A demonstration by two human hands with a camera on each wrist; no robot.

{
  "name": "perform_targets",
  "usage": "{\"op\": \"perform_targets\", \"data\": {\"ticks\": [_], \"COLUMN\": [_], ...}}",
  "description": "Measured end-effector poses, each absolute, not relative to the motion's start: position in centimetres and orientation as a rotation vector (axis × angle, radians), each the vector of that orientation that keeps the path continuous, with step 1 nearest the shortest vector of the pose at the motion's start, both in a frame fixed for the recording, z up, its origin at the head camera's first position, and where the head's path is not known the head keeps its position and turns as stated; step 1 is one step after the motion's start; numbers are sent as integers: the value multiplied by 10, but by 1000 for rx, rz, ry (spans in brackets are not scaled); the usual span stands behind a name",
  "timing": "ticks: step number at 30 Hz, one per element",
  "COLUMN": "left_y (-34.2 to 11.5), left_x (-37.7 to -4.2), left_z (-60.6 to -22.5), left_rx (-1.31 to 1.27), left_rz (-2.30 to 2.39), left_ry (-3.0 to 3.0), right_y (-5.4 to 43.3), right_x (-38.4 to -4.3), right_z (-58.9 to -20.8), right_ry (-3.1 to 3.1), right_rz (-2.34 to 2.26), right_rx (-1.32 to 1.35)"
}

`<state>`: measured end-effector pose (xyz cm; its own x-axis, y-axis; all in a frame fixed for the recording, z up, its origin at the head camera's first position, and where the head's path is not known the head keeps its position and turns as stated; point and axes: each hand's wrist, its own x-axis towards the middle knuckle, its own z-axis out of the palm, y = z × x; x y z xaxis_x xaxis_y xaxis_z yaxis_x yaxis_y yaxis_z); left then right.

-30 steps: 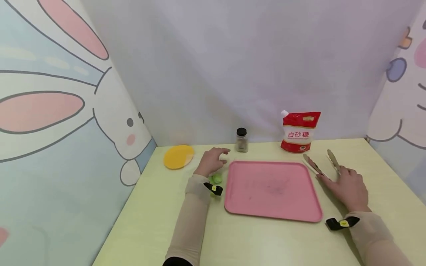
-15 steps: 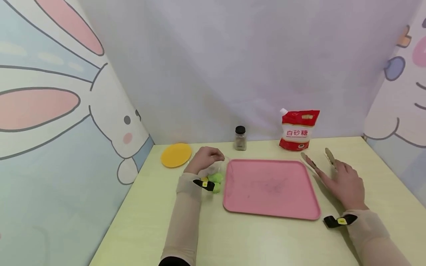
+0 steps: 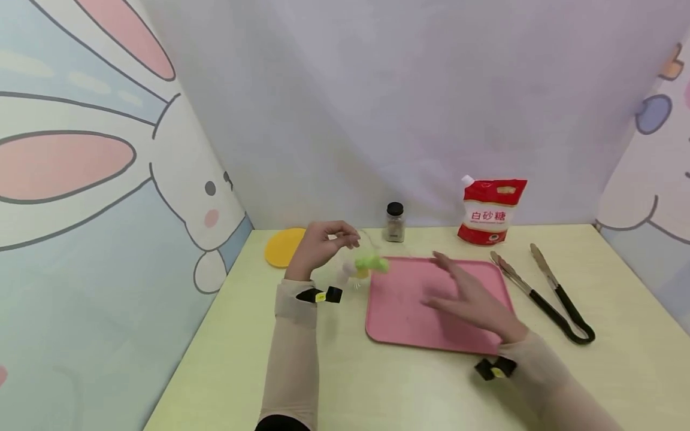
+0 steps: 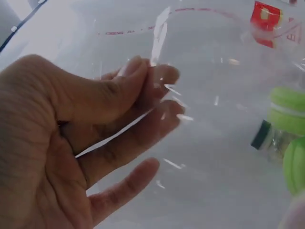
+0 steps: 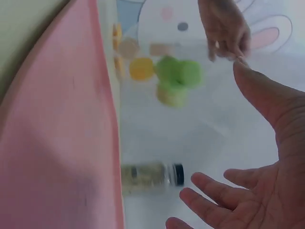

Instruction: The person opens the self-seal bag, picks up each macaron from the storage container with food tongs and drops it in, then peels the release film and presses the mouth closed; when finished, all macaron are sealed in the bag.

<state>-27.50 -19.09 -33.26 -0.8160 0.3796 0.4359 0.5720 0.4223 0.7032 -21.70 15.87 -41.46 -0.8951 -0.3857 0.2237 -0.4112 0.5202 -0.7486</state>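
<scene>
Left hand [image 3: 320, 248]: thumb and fingertips pinch the film of a clear bag [image 4: 202, 90], beyond the left edge of the tray [image 3: 431, 332]. Right hand [image 3: 470, 299]: released, its fingers extended and spread, above the tray; whether it touches the film cannot be told. The bag hangs from the left hand at the tray's left edge; a line of red print crosses its film. Inside it, green pieces [image 3: 372, 264] overlap the tray's upper left side as seen from the head, with a yellow piece [image 5: 142, 69] beside them; the rest is blurred. Farther out, a yellow disc [image 3: 281, 248] lies left of the tray, partly hidden by the left hand. A black-capped jar [image 3: 395, 225] and a red-and-white pouch [image 3: 489, 212] stand behind the tray. Tongs [image 3: 551, 310], arms apart, lie right of the tray on the table [image 3: 404, 383].
</scene>
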Motion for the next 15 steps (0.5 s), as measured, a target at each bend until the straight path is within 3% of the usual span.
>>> {"op": "perform_targets", "data": {"ticks": [6,15], "left_y": [-178,-173], "left_x": [-259,-249], "left_z": [-316,-308], "left_rx": [-871,-935], "left_rz": [-1426,-1601], "left_ry": [-2240,-2113], "right_y": [98,92], "right_x": [-240,-243], "right_z": [-407,-405], "right_ry": [-2570,-2369], "right_rz": [1870,2123], "right_rx": [648,617]}}
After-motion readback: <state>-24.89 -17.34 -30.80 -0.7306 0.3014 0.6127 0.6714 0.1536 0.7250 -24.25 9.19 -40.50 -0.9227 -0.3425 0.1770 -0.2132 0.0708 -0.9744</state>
